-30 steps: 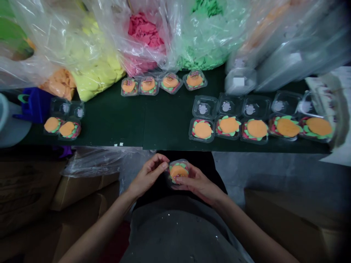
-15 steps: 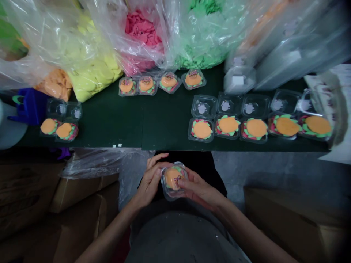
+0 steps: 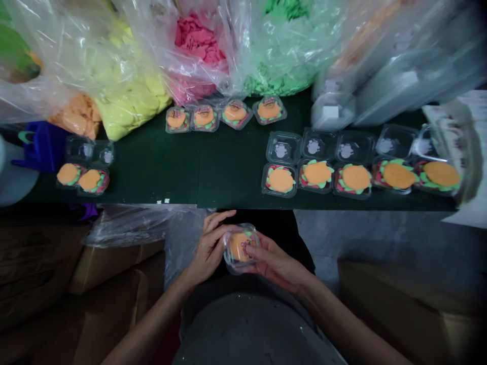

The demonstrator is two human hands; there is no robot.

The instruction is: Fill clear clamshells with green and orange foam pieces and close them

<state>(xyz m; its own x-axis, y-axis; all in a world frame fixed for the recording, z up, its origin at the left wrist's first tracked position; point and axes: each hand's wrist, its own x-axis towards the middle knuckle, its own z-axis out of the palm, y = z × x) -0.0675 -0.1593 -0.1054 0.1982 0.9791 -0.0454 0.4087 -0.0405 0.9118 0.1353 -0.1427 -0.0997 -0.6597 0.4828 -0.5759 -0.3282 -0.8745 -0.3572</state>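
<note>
Over my lap, just off the table's front edge, a clear plastic clamshell box (image 3: pixel 239 248) is held between both hands. Its lid is down, and an orange, green and pink burger-like stack shows inside, under a printed sticker. My right hand (image 3: pixel 272 261) grips the box from the right, thumb on top. My left hand (image 3: pixel 209 248) closes around its left side, with one finger stretched out beyond it; the fingertips under the box are hidden. Ahead on the right, a row of open clamshells (image 3: pixel 280 180) holds similar orange-topped stacks.
Several closed boxes (image 3: pixel 236 114) line the back of the dark green table (image 3: pixel 160 162). Behind them stand plastic bags of yellow pieces (image 3: pixel 133 106), pink pieces (image 3: pixel 200 43) and green pieces (image 3: pixel 281 76). A blue holder (image 3: pixel 45 147) is at left, stacked empty containers (image 3: pixel 333 109) at right. Cardboard boxes flank me below.
My left thumb has shifted along the box's left edge. The box has tilted very slightly between my hands; otherwise little differs.
</note>
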